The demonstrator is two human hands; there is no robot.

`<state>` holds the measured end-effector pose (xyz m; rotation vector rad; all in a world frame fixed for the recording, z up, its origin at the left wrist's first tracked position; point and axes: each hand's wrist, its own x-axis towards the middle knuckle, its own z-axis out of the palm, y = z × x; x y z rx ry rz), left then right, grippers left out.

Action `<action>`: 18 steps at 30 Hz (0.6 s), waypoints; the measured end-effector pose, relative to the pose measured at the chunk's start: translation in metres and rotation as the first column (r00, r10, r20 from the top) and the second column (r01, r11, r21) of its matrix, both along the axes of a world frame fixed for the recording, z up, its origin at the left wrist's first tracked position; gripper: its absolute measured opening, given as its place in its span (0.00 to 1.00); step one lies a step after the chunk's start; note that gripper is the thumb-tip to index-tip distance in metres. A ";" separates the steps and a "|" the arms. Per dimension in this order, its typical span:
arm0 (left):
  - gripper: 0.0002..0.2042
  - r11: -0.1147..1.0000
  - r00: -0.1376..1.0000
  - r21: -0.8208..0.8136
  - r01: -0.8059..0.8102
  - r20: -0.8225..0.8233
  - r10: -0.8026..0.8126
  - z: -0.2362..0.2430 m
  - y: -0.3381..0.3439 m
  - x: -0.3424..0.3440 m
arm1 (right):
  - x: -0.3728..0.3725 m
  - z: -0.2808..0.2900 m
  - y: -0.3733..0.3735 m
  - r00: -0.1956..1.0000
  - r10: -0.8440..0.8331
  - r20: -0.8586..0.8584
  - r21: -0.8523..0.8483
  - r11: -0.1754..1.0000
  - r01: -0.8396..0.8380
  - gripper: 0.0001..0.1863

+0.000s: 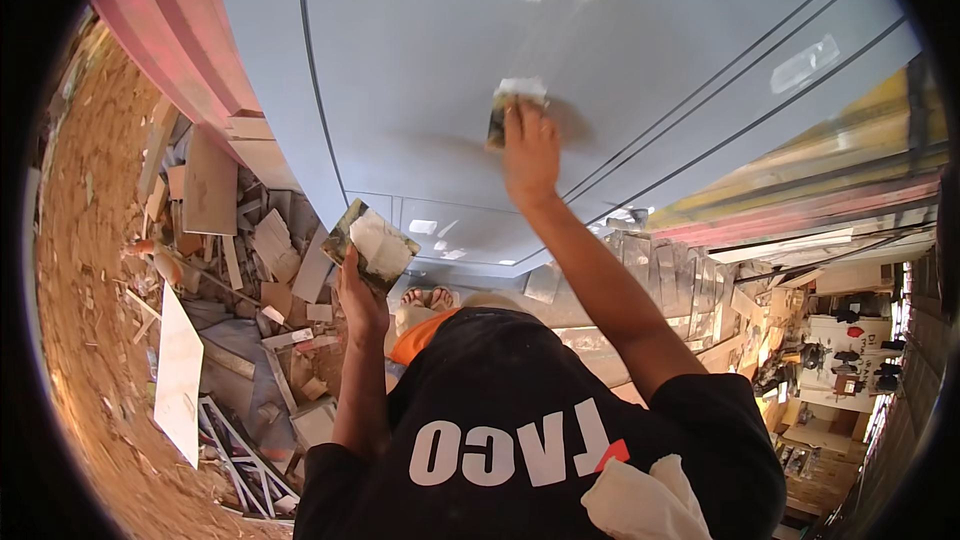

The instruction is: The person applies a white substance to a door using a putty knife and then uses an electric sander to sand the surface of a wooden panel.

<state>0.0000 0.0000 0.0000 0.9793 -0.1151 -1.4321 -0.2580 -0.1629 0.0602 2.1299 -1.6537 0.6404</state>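
head view: right hand [528, 145] clamped on putty knife [505, 110], pressed to grey panel [420, 60]; left hand [358, 290] grips filler board [372, 245]; even pressure, flat blade advised.

Right hand [530, 150] with putty knife [505, 110] on grey panel [420, 60] — left hand [358, 295] gripping putty-smeared board [372, 245].

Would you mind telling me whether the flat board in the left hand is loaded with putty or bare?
Loaded. The board held up by the left hand carries a pale smear of putty across its upper face, with darker bare edges around it.
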 end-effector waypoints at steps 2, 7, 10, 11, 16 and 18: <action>0.20 1.000 0.998 -0.030 -0.004 -0.070 0.002 0.000 0.002 -0.007 | -0.007 -0.023 0.017 0.996 0.008 -0.093 0.045 0.999 -0.004 0.22; 0.19 0.999 0.999 -0.025 -0.040 0.005 0.041 0.009 0.003 0.008 | -0.003 0.028 0.009 0.997 0.074 0.027 0.075 0.994 -0.075 0.24; 0.20 0.997 0.997 -0.008 -0.073 0.029 0.073 -0.006 0.002 0.006 | 0.002 0.200 -0.043 0.993 0.119 0.012 -0.326 0.939 -0.108 0.28; 0.20 0.998 0.998 -0.023 -0.061 0.015 0.061 -0.004 0.001 0.008 | -0.001 0.242 -0.065 0.988 0.151 -0.045 -0.547 0.823 -0.150 0.25; 0.20 0.997 1.000 -0.070 0.008 0.010 -0.008 0.010 -0.006 0.004 | 0.015 0.336 -0.085 0.993 0.065 -0.098 -0.578 0.808 -0.110 0.20; 0.20 0.999 1.000 -0.051 0.017 0.010 -0.017 0.010 -0.006 0.004 | 0.025 0.315 -0.084 0.995 0.050 -0.089 -0.522 0.848 -0.089 0.18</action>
